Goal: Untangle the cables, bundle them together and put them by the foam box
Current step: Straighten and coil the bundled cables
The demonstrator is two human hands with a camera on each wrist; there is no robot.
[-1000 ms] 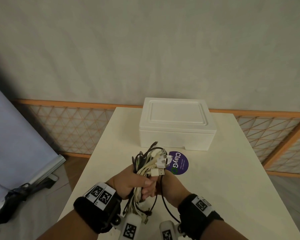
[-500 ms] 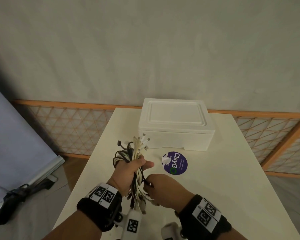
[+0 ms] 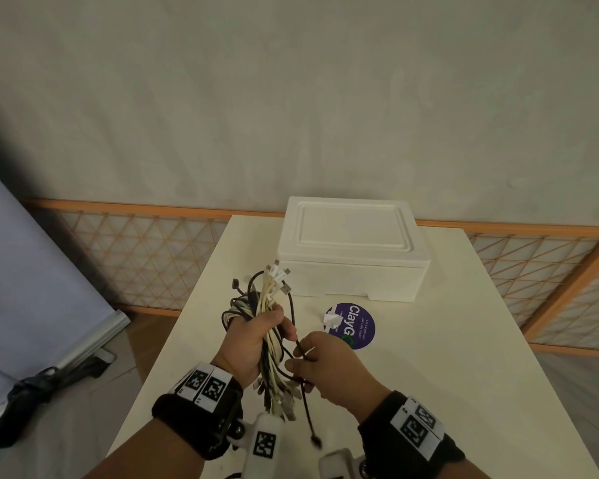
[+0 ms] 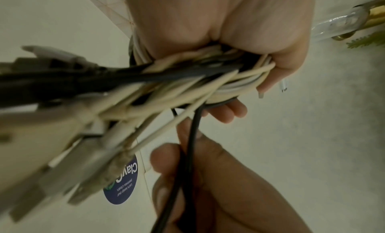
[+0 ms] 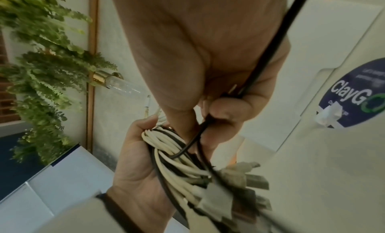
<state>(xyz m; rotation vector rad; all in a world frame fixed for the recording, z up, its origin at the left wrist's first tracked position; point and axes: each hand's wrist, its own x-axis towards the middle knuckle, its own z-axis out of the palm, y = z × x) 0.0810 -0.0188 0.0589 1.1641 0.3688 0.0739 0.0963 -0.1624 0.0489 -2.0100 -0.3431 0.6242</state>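
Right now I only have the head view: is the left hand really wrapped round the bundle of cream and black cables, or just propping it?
Observer: Wrapped. The right wrist view shows the left hand from the palm side, with its fingers curled round the bundle of cream and black cables.
Reviewer: And the right hand?
Observer: In the left wrist view the right hand pinches a single thin black cable that comes out of the bundle.
Reviewer: Anything off-frame?
Observer: A green fern-like plant hangs beside a clear glass tube with a brass fitting.
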